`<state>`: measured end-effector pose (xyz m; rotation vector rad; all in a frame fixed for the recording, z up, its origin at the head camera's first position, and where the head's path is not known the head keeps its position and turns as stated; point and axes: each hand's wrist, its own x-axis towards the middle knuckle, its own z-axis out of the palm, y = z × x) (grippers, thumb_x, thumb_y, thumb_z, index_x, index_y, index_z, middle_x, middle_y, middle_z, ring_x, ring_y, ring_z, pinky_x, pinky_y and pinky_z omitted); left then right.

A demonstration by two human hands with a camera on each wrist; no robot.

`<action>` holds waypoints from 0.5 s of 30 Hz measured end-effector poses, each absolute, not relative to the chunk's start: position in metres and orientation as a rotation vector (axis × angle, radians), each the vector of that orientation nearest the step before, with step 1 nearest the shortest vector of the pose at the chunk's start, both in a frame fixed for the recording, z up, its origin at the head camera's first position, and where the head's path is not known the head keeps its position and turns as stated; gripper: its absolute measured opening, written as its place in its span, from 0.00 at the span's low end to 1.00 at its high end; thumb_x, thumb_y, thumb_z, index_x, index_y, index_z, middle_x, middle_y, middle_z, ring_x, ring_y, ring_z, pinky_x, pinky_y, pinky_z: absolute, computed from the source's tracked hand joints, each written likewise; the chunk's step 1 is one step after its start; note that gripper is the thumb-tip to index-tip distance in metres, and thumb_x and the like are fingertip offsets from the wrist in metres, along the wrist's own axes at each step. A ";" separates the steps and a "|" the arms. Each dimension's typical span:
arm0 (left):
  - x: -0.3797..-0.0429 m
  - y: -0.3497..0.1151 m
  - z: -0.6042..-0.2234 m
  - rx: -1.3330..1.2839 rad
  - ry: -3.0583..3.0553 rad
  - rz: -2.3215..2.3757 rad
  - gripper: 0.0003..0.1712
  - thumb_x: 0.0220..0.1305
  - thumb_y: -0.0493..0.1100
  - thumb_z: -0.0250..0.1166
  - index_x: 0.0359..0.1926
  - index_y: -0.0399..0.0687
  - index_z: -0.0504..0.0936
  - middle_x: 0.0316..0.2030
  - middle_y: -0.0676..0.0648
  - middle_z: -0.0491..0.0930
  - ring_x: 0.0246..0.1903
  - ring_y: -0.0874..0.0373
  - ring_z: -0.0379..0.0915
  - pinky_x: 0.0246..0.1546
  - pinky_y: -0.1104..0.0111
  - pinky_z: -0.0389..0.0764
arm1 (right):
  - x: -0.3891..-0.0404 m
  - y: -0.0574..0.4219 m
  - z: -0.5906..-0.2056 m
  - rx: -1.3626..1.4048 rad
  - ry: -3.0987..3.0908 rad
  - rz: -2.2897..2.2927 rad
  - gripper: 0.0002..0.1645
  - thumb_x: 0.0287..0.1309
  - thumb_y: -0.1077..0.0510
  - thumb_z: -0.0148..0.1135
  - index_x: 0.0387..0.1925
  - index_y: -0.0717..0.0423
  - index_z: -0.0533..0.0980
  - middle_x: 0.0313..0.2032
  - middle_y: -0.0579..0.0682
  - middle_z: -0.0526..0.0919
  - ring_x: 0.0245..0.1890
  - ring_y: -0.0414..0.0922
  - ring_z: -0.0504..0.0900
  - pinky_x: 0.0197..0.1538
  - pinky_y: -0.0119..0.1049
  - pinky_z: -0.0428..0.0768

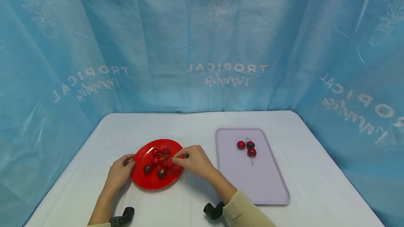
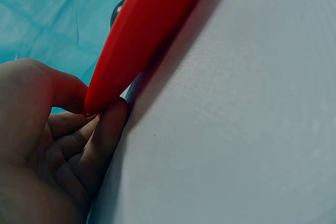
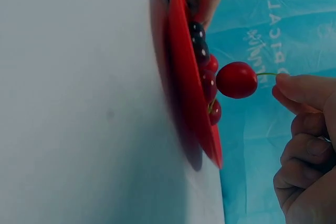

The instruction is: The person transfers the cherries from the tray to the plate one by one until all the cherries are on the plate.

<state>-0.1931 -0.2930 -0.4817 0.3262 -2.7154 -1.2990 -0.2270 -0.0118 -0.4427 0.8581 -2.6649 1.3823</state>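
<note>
My left hand [image 1: 120,171] grips the left rim of a round red plate [image 1: 151,184], thumb above and fingers beneath in the left wrist view. Several red and dark cherries [image 1: 161,173] lie on the plate, some with green stems. My right hand [image 1: 196,161] is over the plate's right side. Its thumb and index finger pinch the stem of a bright red cherry [image 3: 237,80], which appears lifted above the others in the right wrist view. The remaining right fingers are curled into the palm.
A pale purple tray [image 1: 252,188] lies on the white table [image 1: 195,122] to the right. Three cherries with stems, among them a dark one [image 1: 250,144], sit toward its far end. Blue printed curtains [image 1: 164,38] enclose the table's back and sides.
</note>
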 end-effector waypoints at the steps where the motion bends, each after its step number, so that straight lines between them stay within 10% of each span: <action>1: -0.193 -0.294 -0.481 0.328 -2.719 -1.292 0.23 0.68 0.41 0.51 0.60 0.34 0.72 0.51 0.35 0.76 0.50 0.42 0.71 0.50 0.52 0.76 | -0.227 -0.014 -0.442 0.866 -2.663 1.387 0.04 0.55 0.50 0.68 0.33 0.41 0.86 0.15 0.35 0.74 0.18 0.36 0.70 0.20 0.29 0.69; 15: -0.194 -0.292 -0.479 0.335 -2.724 -1.282 0.23 0.68 0.40 0.50 0.60 0.33 0.71 0.50 0.34 0.76 0.50 0.41 0.71 0.49 0.50 0.76 | -0.227 -0.043 -0.438 0.903 -2.667 1.426 0.05 0.55 0.51 0.68 0.33 0.41 0.87 0.16 0.36 0.78 0.19 0.36 0.68 0.20 0.27 0.67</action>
